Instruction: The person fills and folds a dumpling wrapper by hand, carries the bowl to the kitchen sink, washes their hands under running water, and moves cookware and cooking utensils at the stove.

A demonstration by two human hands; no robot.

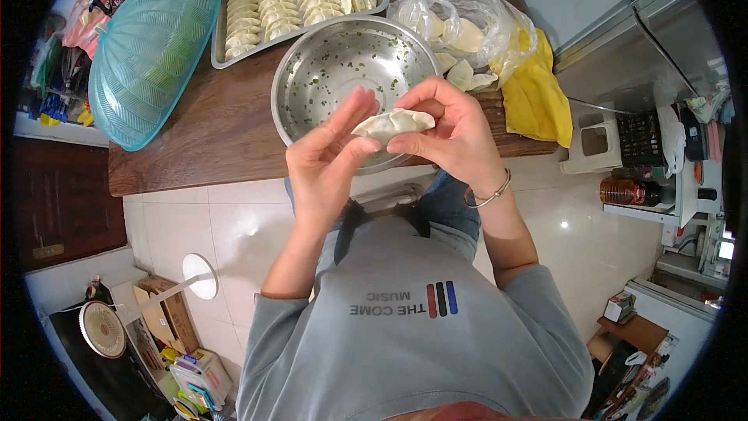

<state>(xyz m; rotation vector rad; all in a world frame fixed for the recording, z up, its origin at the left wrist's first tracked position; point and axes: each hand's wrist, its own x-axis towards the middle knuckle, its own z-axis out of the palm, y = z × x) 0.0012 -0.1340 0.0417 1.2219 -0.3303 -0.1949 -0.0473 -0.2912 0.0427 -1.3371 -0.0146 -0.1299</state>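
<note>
A pleated dumpling (393, 124) is held level above the near part of a large metal bowl (290, 101), whose inside shows scattered green bits. My right hand (456, 129) pinches its right end between thumb and fingers. At its left end is my left hand (331, 144), thumb close against the dumpling and fingers raised and apart from the thumb. Rows of dumplings (278, 4) fill a metal tray (222, 51) beyond the bowl. Right of the bowl, a clear plastic bag (499, 19) holds pale round wrappers, with loose wrappers (461, 74) at its near edge.
On the wooden table (179, 160), a teal mesh food cover (152, 62) sits at the left and a yellow cloth (538, 101) hangs over the right edge. A white plastic stool (592, 144) and a shelf (658, 210) stand to the right.
</note>
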